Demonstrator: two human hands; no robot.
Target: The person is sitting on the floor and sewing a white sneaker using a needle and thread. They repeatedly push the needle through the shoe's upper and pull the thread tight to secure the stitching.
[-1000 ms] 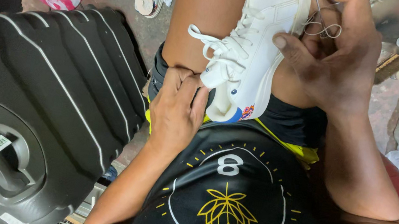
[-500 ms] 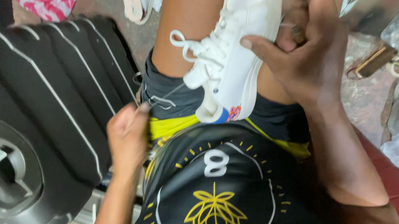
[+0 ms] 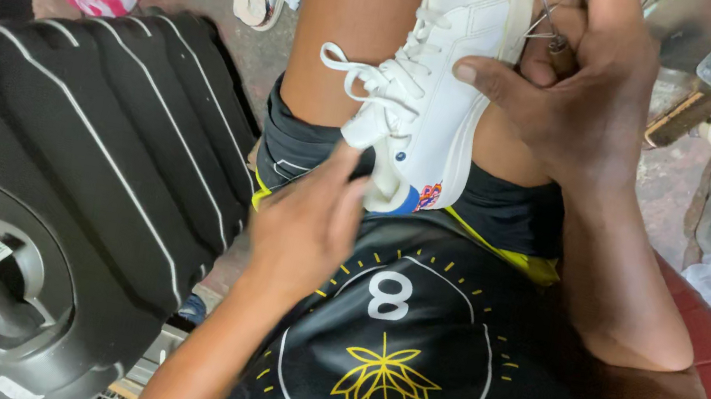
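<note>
Left hand (image 3: 305, 225) has come back up from the shirt hem; its loosely curled fingertips now touch the heel of the white sneaker (image 3: 435, 97) resting on the thigh. Right hand (image 3: 574, 101) stays clamped over its side.

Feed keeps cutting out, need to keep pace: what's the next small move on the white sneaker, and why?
Probably pinch the heel end of the white sneaker with the left hand: its fingertips only touch there, while the right hand grips the side, holding a thin wire tool near the upper.
</note>
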